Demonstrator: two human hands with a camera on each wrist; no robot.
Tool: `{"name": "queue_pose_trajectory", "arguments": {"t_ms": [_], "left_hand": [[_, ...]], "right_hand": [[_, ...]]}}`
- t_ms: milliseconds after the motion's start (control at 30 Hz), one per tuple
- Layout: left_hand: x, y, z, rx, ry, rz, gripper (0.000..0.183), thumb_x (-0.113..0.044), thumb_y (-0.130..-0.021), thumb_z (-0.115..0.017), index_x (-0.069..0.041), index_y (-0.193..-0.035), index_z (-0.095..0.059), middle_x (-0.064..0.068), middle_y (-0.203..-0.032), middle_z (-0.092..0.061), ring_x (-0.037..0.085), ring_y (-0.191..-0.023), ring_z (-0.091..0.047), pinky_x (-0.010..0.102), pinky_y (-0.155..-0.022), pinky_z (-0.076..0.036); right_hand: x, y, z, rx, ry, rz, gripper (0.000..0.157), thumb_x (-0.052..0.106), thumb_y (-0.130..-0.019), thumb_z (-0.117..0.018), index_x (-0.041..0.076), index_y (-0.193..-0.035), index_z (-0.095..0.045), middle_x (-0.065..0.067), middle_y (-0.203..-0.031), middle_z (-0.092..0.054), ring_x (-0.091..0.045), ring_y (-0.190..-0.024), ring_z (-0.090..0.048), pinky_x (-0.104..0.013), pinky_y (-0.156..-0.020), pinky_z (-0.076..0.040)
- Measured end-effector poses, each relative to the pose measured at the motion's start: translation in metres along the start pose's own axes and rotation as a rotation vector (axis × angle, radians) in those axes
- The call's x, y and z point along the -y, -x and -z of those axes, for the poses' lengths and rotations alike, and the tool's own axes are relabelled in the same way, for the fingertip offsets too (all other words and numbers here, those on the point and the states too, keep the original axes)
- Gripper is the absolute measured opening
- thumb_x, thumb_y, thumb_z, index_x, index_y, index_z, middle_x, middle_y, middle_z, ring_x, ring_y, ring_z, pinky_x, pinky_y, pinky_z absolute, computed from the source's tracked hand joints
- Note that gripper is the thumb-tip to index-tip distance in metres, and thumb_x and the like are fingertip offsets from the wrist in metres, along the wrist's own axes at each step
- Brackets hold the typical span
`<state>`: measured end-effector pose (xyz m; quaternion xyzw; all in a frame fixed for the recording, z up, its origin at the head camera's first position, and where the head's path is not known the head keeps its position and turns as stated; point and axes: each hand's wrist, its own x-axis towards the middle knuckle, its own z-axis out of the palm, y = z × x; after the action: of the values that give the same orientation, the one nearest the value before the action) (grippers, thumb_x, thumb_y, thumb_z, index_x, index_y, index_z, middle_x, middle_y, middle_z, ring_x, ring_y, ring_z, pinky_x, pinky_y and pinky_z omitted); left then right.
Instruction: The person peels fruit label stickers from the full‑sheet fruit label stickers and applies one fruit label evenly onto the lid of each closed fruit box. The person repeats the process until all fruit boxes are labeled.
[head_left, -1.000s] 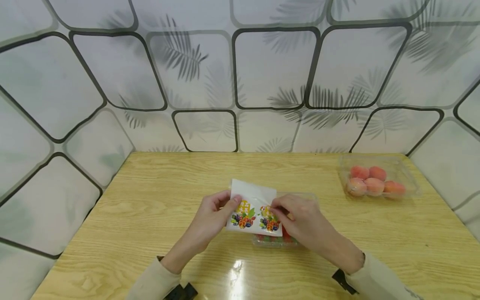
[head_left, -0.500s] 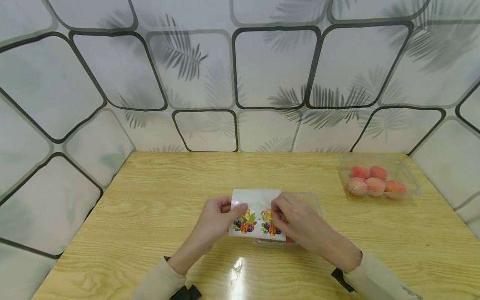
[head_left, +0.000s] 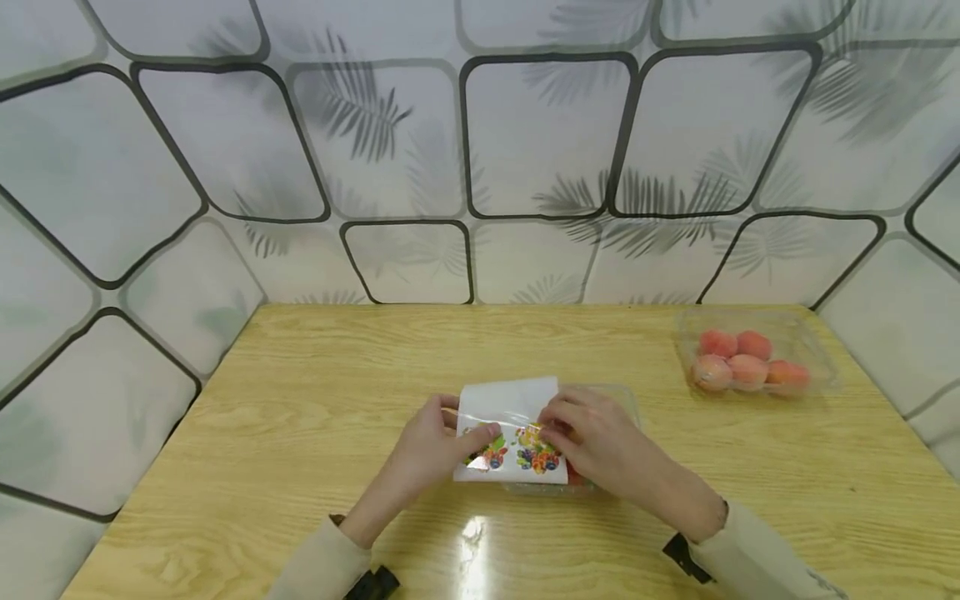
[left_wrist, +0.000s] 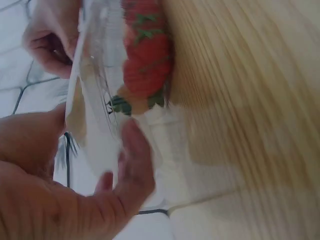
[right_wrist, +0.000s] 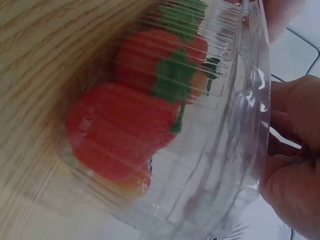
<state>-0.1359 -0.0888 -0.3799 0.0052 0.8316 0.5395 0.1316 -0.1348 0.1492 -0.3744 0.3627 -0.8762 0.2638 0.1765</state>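
My left hand holds a white sheet of stickers, thumb on its printed face and fingers underneath. Colourful fruit pictures with yellow lettering run along the sheet's near half. At the right-hand sticker, my right hand pinches with thumb and forefinger; its fingertips hide part of the print. The sheet is over a clear plastic box, covering much of it in the head view. Through the box wall, the right wrist view shows red strawberries with green leaves.
A second clear plastic box stands at the back right of the wooden table, with several peaches inside. A patterned wall rises behind the table's far edge.
The sticker sheet has come down slightly towards me, and its tilt has changed. My left thumb lies further across its print. The right fingers keep pinching at the right-hand sticker.
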Motion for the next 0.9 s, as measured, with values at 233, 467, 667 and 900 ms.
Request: {"name": "queue_pose_trajectory", "arguments": {"t_ms": [233, 467, 667, 900], "left_hand": [[-0.001, 0.002, 0.000, -0.118, -0.459, -0.424, 0.070, -0.042, -0.083, -0.084, -0.011, -0.139, -0.057, 0.017, -0.146, -0.047, 0.040, -0.127, -0.054, 0.054, -0.095, -0.054], [-0.002, 0.001, 0.002, -0.015, -0.631, -0.660, 0.056, -0.044, -0.089, -0.076, -0.019, -0.137, -0.063, 0.005, -0.145, -0.060, 0.032, -0.132, -0.057, 0.063, -0.103, -0.046], [-0.003, -0.003, 0.004, -0.122, -0.569, -0.751, 0.026, -0.030, -0.094, -0.074, -0.021, -0.119, -0.072, -0.003, -0.118, -0.071, 0.022, -0.111, -0.065, 0.060, -0.102, -0.045], [-0.009, -0.005, 0.016, -0.205, -0.561, -0.945, 0.018, -0.020, -0.093, -0.075, -0.020, -0.111, -0.077, -0.007, -0.096, -0.071, 0.008, -0.083, -0.061, 0.044, -0.090, -0.049]], "right_hand": [[-0.001, 0.001, -0.002, -0.055, 0.002, 0.005, 0.017, -0.003, -0.077, -0.085, 0.007, -0.086, -0.075, 0.000, -0.089, -0.072, -0.010, -0.080, -0.067, -0.023, -0.069, -0.058], [-0.003, 0.000, -0.003, -0.153, -0.086, 0.066, 0.026, -0.012, -0.073, -0.083, 0.009, -0.082, -0.073, 0.002, -0.085, -0.074, -0.008, -0.076, -0.069, -0.017, -0.066, -0.057], [-0.002, -0.001, 0.001, -0.182, -0.154, 0.041, 0.028, -0.013, -0.075, -0.081, 0.011, -0.086, -0.072, 0.002, -0.087, -0.075, -0.005, -0.073, -0.068, -0.011, -0.063, -0.052], [0.000, -0.006, 0.003, -0.231, -0.212, 0.064, 0.031, -0.011, -0.076, -0.083, 0.010, -0.097, -0.075, 0.000, -0.093, -0.074, -0.007, -0.074, -0.068, -0.008, -0.060, -0.048]]}}
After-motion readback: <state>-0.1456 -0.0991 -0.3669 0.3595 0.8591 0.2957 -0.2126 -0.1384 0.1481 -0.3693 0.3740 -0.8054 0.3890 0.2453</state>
